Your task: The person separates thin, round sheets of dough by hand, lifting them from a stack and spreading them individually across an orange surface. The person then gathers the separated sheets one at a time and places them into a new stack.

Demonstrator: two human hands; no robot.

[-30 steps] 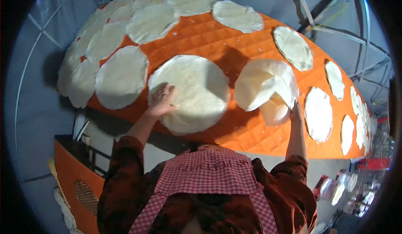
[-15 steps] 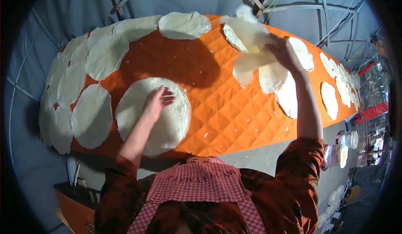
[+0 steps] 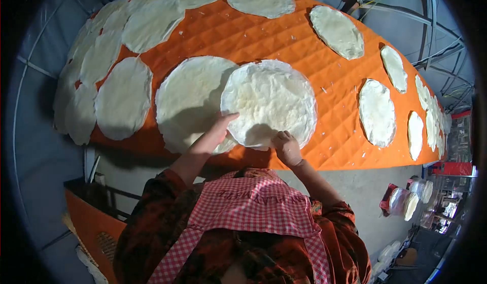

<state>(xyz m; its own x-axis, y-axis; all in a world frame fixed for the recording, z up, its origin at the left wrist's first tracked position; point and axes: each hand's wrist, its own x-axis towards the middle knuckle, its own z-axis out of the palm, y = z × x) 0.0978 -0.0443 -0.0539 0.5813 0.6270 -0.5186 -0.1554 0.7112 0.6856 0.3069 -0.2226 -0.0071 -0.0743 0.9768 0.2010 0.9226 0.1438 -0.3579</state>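
two hands (image 3: 254,137) at one pale round sheet's (image 3: 270,104) near edge (right fingers pinching it)

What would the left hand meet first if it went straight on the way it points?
Most likely the large pale round to its right: the left hand points at that round's near left edge and seems to touch it, though depth is unclear.

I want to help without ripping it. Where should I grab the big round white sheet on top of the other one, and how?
I'd pinch the near rim of the top sheet from the person's side, at two spots, near the left hand and right hand. It looks wide, thin and floppy, so holding just one spot might let it sag.
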